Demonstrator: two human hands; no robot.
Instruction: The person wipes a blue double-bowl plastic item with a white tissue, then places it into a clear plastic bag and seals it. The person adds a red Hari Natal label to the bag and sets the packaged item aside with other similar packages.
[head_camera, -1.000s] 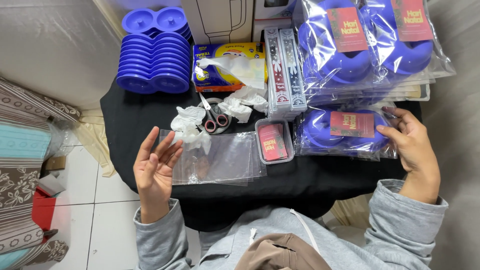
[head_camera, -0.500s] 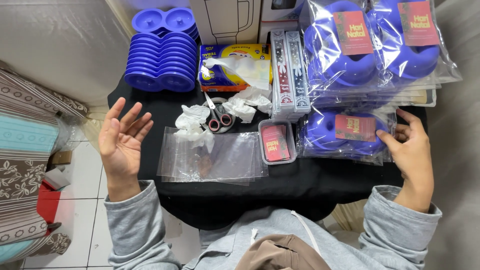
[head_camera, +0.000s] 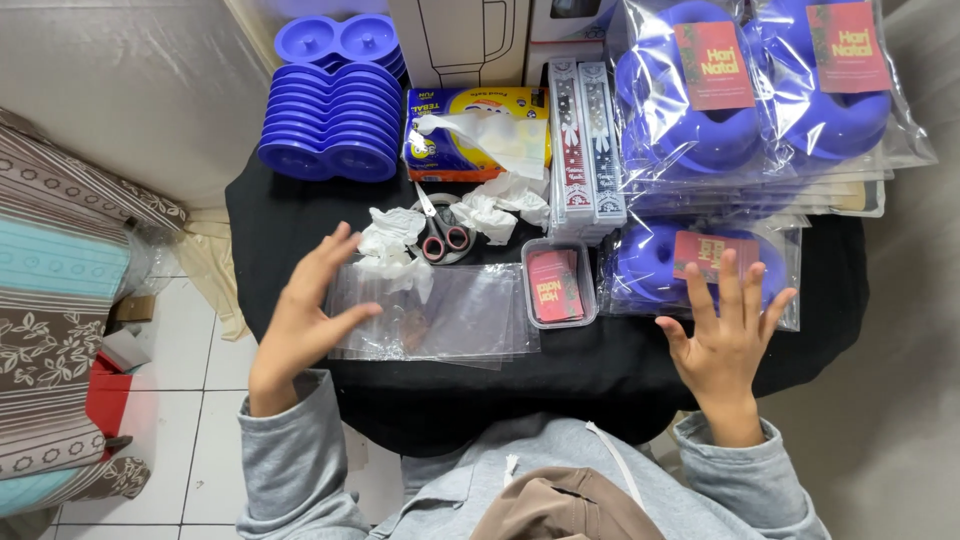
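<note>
Bagging step: left hand (head_camera: 305, 315) spread empty at clear bags (head_camera: 435, 322); right hand (head_camera: 728, 335) open right of them (over wrapped tray (head_camera: 650, 270)). Next: pinch top bag.

White tiled floor (head_camera: 190, 440), patterned striped bedding (head_camera: 50, 300) at left.

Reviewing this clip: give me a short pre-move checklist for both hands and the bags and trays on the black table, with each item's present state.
1. Left hand empty, fingers spread: ok.
2. Right hand empty, open: ok.
3. Clear flat bags lie flat by the left hand: ok.
4. Left hand touching the bags or only above them: cannot tell.
5. Bagged blue tray lies in front of the right hand: ok.
6. Scissors closed, apart from both hands: ok.
</note>
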